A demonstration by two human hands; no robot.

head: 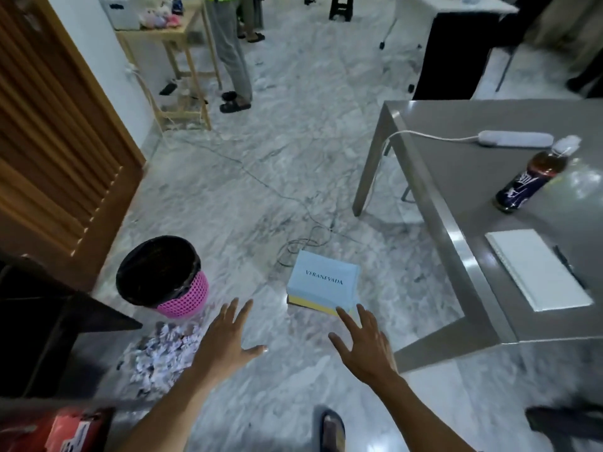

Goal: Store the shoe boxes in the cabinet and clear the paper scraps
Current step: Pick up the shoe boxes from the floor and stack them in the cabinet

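Pale grey marble floor (261,177) fills the room. Nearest the camera, the person's foot in a dark sandal (332,430) stands on it, with a red object (55,429) at the lower left, too blurred to identify.

Both bare arms reach forward and down. The left hand (225,340) is spread, fingers straight and thumb out to the side, holding nothing, just right of a heap of torn paper scraps (160,350) on the floor. The right hand (365,344) is also spread and empty, its fingers pointing at the shoe boxes. Its index fingertip overlaps the lower box's near corner, but whether it touches cannot be told.

The boxes are stacked on the floor between the bin and the table: a light blue shoe box (323,277) printed VERANEVADA lies on a yellow shoe box (310,305), of which only the near edge shows. A loose cable (293,247) coils just behind them.

A pink mesh bin (186,298) with a black liner stands beyond the scraps, beside a dark piece of furniture (49,318) at the left edge.

To the right, a grey table (456,177) carries a white notebook (538,269), a pen (569,267), a dark drink bottle (532,181) and a white power strip (515,139).

Farther back are a louvred wooden door (49,141), a light wooden side table (176,60) and the legs of a standing person (231,60).
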